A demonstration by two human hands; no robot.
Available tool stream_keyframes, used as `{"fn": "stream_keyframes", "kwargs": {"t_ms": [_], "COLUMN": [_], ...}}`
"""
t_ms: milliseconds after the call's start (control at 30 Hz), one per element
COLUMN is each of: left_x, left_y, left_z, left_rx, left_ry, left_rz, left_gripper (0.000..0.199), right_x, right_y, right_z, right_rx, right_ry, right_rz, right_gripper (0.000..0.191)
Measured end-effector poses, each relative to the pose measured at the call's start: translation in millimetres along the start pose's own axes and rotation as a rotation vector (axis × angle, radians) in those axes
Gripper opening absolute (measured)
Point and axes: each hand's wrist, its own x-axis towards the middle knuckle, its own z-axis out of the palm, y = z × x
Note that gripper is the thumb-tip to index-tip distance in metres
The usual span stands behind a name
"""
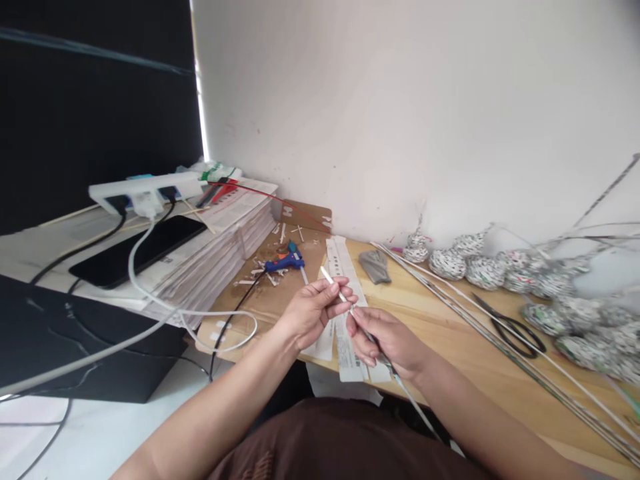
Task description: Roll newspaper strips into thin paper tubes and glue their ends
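Both hands are closed on one long, thin rolled paper stick (327, 275), held at a slant over the table's front edge. My left hand (315, 308) pinches it close to its white upper end. Just below, touching or nearly touching the left fingers, my right hand (383, 339) grips the darker stretch. The stick's lower part trails down past the right wrist toward my lap. Under the hands lie printed paper strips (345, 267). A blue glue gun (285, 261) rests on cardboard left of the strips, and a grey cloth (374, 265) lies behind the right hand.
Long paper sticks (465, 308) cross the right side, by black scissors (515, 333). Woven paper balls (485, 272) line the wall. At left, a stack of paper (235, 243) bears a phone (143, 250) and a power strip (150, 187); a white cable (200, 312) loops near my left forearm.
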Motion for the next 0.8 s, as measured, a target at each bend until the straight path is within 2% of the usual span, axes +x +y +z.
{"fn": "stream_keyframes", "kwargs": {"t_ms": [67,200,233,267,367,400,533,567,700,800], "left_x": [-2.7,-6.3,-7.5,-8.8,-13.2,-14.6,-18.2,-18.9,-22.7,-26.4], "left_y": [-0.3,0.5,1.1,1.9,4.2,4.9,6.9,7.3,9.4,10.0], "left_z": [-2.3,-8.9,-10.3,-11.5,-13.8,-14.5,-17.7,-18.5,-20.6,-21.7], "left_rx": [-0.014,-0.025,-0.025,-0.026,-0.027,-0.028,-0.016,-0.009,0.000,-0.008], "left_ry": [0.026,0.095,0.099,0.099,0.090,0.095,0.127,0.132,0.157,0.185], "left_rz": [0.012,0.053,0.059,0.063,0.060,0.061,0.068,0.066,0.057,0.071], "left_gripper": [0.014,0.014,0.014,0.015,0.016,0.016,0.015,0.015,0.015,0.014], "right_x": [1.2,2.7,3.3,4.2,8.7,10.5,17.6,19.1,23.1,24.6], "right_y": [-0.1,-0.7,-0.3,0.2,2.8,3.5,5.4,5.9,8.5,10.6], "right_z": [2.6,9.9,11.7,13.3,16.0,16.4,18.6,19.4,22.5,25.7], "right_rx": [0.019,-0.431,-0.482,-0.465,-0.186,-0.127,-0.228,-0.195,0.100,-0.071], "right_ry": [-0.044,0.227,0.249,0.224,0.014,-0.021,0.102,0.098,-0.080,0.031], "right_rz": [0.026,-0.155,-0.175,-0.156,0.013,0.037,-0.059,-0.053,0.087,0.013], "right_gripper": [0.038,0.031,0.031,0.033,0.040,0.039,0.034,0.034,0.036,0.035]}}
